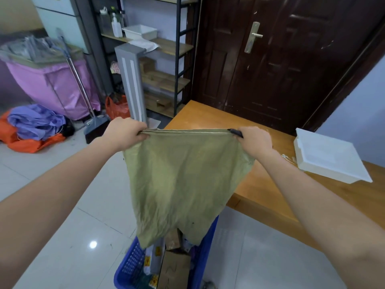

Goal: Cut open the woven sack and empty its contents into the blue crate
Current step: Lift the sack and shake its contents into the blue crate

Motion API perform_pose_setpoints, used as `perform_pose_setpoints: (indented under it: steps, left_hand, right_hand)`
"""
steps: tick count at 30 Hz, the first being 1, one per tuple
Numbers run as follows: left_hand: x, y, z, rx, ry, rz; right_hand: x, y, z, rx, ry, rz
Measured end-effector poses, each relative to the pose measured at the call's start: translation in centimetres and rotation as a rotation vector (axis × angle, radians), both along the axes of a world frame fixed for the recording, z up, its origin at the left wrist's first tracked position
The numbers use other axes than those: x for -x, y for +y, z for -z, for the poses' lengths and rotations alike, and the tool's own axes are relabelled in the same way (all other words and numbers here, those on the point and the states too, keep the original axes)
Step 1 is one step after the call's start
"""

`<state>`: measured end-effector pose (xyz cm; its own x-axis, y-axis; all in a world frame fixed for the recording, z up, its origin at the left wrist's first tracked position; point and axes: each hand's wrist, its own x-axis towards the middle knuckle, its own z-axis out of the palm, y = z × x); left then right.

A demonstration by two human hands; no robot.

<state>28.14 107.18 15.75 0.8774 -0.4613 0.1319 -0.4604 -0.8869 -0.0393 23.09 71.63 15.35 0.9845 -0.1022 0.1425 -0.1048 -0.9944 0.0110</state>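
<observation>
Sack (183,180) over crate (129,265), both hands

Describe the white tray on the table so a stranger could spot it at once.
Find the orange wooden table in front of the dark door. Toward its right side, right of the right hand holding the sack, lies the white tray. It is the table's only large object: a shallow rectangular plastic tray lying flat, apart from the smaller white tub up on the shelf.

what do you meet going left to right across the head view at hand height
orange and purple cloth heap → dark broom head → left hand → green woven sack → right hand → white plastic tray
</observation>
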Motion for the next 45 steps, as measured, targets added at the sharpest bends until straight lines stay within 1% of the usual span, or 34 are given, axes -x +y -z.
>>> perform_pose_setpoints:
  steps: [3,5,7,9,10,11,12,13,14,16,17,18,20,22,24,25,28,29,30,32,35,36,37,39,40,41,44,45]
  left_hand:
    - [0.2,0.7,-0.1,-0.06,0.041,-0.037]
    - [0.3,1.6,-0.2,-0.083,0.023,-0.06]
    - [0.6,2.6,-0.5,-0.035,0.023,-0.084]
    - [0.9,3.0,-1.2,0.171,0.04,-0.126]
    - [0.9,3.0,-1.6,0.311,0.022,-0.16]
    - [1.0,2.8,-1.9,0.458,-0.059,-0.17]
    - [1.1,2.6,-2.1,0.55,-0.16,-0.164]
    - [1.0,2.5,-2.1,0.56,-0.191,-0.152]
    - [0.7,2.3,-2.2,0.472,-0.103,-0.123]
    - [0.3,1.8,-1.6,0.153,0.315,-0.119]
    - [0.2,1.7,-1.4,0.055,0.42,-0.152]
    - [0.2,1.5,-1.4,0.045,0.411,-0.175]
    - [-0.3,1.3,-2.0,0.213,0.283,-0.197]
    - [0.0,0.9,-2.7,0.373,0.21,-0.203]
    - [0.2,0.0,-3.1,0.509,0.217,-0.196]
    - [0.3,-0.7,-3.3,0.621,0.251,-0.207]
    - [1.2,-3.3,-4.3,1.135,0.51,-0.265]
    - [1.5,-4.2,-4.7,1.255,0.603,-0.262]
    - [2.0,-5.3,-5.3,1.331,0.695,-0.239]
    - [2.9,-7.2,-6.1,1.431,0.848,-0.149]
    - [3.7,-8.6,-6.9,1.588,1.002,-0.054]
    - [3.9,-8.5,-6.9,1.644,1.081,-0.021]
    - [4.1,-8.3,-6.8,1.685,1.154,0.012]
    - [4.7,-7.7,-6.6,1.704,1.26,0.088]
    - [5.2,-7.8,-6.7,1.694,1.265,0.11]
    - [5.3,-8.0,-6.7,1.693,1.2,0.101]
    - [5.5,-8.2,-7.0,1.707,0.881,0.032]
    - [5.8,-7.4,-6.8,1.641,0.836,0.093]
  right_hand:
    - [0.1,-0.3,-0.6,0.057,-0.035,0.012]
    - [0.2,-0.9,-1.2,0.093,-0.054,-0.02]
    - [0.3,-1.9,-1.9,0.114,-0.067,-0.088]
    - [0.5,-2.8,-2.7,0.106,-0.149,-0.138]
    - [0.6,-3.1,-3.1,0.07,-0.242,-0.136]
    - [0.6,-3.2,-3.2,0.008,-0.349,-0.12]
    - [0.6,-3.2,-3.3,-0.064,-0.431,-0.089]
    - [0.6,-3.1,-3.3,-0.113,-0.436,-0.052]
    - [0.5,-2.9,-3.1,-0.109,-0.339,-0.027]
    - [0.5,-1.9,-2.5,-0.012,0.054,0.023]
    - [0.6,-1.6,-2.3,-0.007,0.133,0.043]
    - [0.6,-1.4,-2.2,-0.064,0.099,0.054]
    - [0.4,-0.8,-2.7,-0.225,-0.032,0.08]
    - [0.3,-0.1,-3.3,-0.322,-0.018,0.06]
    - [0.4,1.1,-3.7,-0.438,0.014,0.021]
    - [0.5,2.0,-3.8,-0.538,-0.002,-0.001]
    - [1.4,5.6,-4.2,-0.976,-0.023,-0.05]
    - [1.7,6.9,-4.4,-1.068,-0.017,-0.071]
    - [1.9,8.1,-4.5,-1.12,-0.011,-0.097]
    - [2.3,10.5,-5.0,-1.222,0.006,-0.16]
    - [2.7,12.4,-5.9,-1.416,0.007,-0.179]
    - [2.8,12.6,-6.3,-1.424,0.02,-0.156]
    - [3.0,12.7,-6.6,-1.383,0.054,-0.133]
    - [3.3,12.5,-6.9,-1.306,0.091,-0.123]
    - [3.6,12.5,-7.1,-1.305,0.066,-0.121]
    - [4.0,12.5,-7.2,-1.329,0.02,-0.116]
    - [5.0,12.2,-8.4,-1.466,-0.098,-0.106]
    - [5.4,12.0,-9.0,-1.515,-0.124,-0.113]
